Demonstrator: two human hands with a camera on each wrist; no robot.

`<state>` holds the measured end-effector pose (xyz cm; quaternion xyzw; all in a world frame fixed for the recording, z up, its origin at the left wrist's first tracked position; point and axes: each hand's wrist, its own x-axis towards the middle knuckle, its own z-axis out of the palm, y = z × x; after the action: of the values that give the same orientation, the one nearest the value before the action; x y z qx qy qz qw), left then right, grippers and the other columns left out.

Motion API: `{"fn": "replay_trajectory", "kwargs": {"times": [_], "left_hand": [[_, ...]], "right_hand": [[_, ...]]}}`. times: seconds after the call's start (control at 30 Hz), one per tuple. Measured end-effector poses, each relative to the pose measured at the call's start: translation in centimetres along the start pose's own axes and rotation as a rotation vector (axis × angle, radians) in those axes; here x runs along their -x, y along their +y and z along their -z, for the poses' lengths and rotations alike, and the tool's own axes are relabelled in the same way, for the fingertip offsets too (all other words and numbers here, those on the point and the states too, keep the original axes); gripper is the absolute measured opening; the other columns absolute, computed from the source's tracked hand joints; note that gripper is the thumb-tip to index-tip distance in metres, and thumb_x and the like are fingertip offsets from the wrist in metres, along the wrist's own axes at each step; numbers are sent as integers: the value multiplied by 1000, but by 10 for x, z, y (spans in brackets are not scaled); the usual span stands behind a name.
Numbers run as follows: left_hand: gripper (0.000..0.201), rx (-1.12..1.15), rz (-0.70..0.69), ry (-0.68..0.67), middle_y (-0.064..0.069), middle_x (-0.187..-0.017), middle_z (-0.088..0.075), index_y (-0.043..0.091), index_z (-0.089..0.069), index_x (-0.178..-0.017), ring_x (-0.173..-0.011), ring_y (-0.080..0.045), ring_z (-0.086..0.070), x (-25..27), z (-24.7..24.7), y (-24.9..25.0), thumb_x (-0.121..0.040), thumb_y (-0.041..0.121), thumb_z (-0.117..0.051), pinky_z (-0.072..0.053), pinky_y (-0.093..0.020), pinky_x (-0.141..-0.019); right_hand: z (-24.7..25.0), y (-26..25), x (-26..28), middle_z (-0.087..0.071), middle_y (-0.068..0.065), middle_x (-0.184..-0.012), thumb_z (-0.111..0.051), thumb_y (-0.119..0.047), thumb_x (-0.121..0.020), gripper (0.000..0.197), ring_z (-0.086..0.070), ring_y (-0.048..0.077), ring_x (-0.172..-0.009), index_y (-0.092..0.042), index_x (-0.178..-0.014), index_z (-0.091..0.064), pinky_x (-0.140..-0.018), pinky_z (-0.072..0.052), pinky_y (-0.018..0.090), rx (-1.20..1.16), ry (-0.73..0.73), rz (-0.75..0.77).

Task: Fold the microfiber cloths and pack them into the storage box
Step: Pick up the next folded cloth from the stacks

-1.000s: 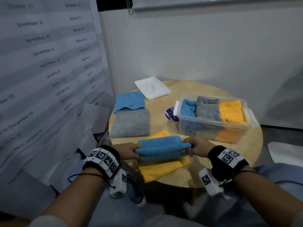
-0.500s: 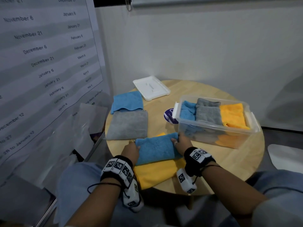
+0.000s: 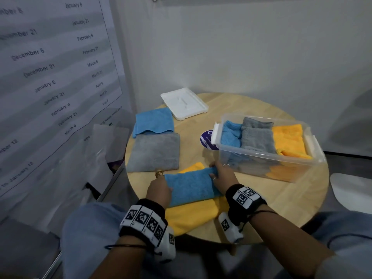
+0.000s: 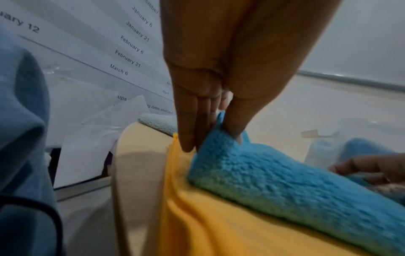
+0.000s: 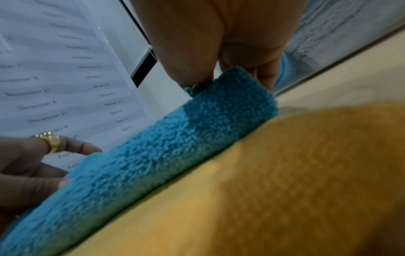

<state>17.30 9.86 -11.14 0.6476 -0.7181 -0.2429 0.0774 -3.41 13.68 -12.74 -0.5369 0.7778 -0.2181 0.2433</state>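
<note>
A folded blue cloth lies on a spread yellow cloth at the table's near edge. My left hand pinches its left end, thumb on top and fingers beside it, with the blue cloth bunched up between them. My right hand grips the right end of the blue cloth between thumb and fingers. The clear storage box stands just right of that hand and holds folded blue, grey and yellow cloths.
A grey cloth and another blue cloth lie flat at the table's left. The white lid rests at the back. A blue round sticker sits beside the box. A paper sheet with dates hangs close on the left.
The blue cloth, held up as a fold at the table's near edge, has been laid down forward onto the yellow cloth. Both hands stayed on its ends.
</note>
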Motion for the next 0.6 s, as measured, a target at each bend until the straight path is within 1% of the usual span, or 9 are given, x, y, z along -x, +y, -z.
{"fn": "replay_trajectory", "kwargs": {"times": [0.07,0.1,0.17,0.2,0.27,0.37,0.47,0.53,0.6], "left_hand": [[64,-10,-3,-47,-15,-116,-60,6,-20,-144,-108,-29,-58,-1,-1,-5,-91,14,-55,-47,-35,-86],[66,-31,7,-77,-14,-117,-59,7,-17,-145,-108,-29,-58,-3,-2,-6,-91,15,-55,-46,-34,-85],[65,-63,42,-118,-14,-117,-57,7,-16,-145,-106,-28,-58,-3,-4,-6,-92,15,-52,-46,-34,-82],[61,-57,52,-116,-15,-118,-56,7,-19,-143,-106,-29,-58,-3,-6,-5,-92,13,-52,-47,-34,-82],[55,-48,44,-84,-15,-123,-48,10,-25,-137,-109,-31,-55,-2,-7,-2,-90,11,-53,-48,-38,-89],[54,-57,31,-101,-15,-128,-40,11,-29,-134,-114,-33,-52,-4,-8,0,-88,8,-58,-45,-40,-96],[53,-62,40,-130,-16,-129,-42,9,-33,-131,-116,-33,-51,-7,-6,-3,-86,8,-62,-44,-39,-97],[52,-69,32,-139,-16,-129,-43,7,-35,-128,-117,-32,-51,-9,-4,-5,-85,11,-64,-44,-37,-97],[58,-60,33,-179,-16,-130,-43,5,-34,-130,-118,-30,-50,-11,1,-8,-83,14,-67,-44,-35,-98]], "right_hand": [[-2,-2,1,-50,14,-127,-53,-13,-91,34,-48,27,-118,-14,-124,-46,-99,-39,33,52,-59,-24],[0,-5,1,-47,13,-130,-55,-12,-89,39,-46,26,-121,-15,-126,-45,-101,-39,34,109,-50,3],[6,-20,-2,-44,7,-133,-61,-9,-82,50,-43,24,-124,-18,-128,-44,-104,-39,34,228,8,174],[7,-30,-4,-44,5,-134,-61,-9,-81,52,-41,23,-125,-19,-129,-44,-106,-37,34,260,-12,280],[7,-48,-9,-45,5,-134,-64,-17,-84,51,-40,23,-127,-18,-131,-45,-106,-34,34,245,-193,365],[1,-63,-18,-47,8,-132,-74,-38,-76,69,-43,27,-123,-20,-135,-42,-102,-38,39,422,-485,293],[-1,-73,-27,-56,7,-123,-78,-45,-69,70,-51,28,-115,-20,-128,-50,-96,-43,39,612,-565,289],[-2,-80,-30,-62,8,-110,-80,-45,-66,63,-58,27,-103,-15,-116,-58,-88,-49,37,632,-586,290],[-3,-83,-30,-61,6,-95,-81,-39,-66,54,-57,25,-89,-10,-108,-62,-78,-49,33,592,-620,280]]}}
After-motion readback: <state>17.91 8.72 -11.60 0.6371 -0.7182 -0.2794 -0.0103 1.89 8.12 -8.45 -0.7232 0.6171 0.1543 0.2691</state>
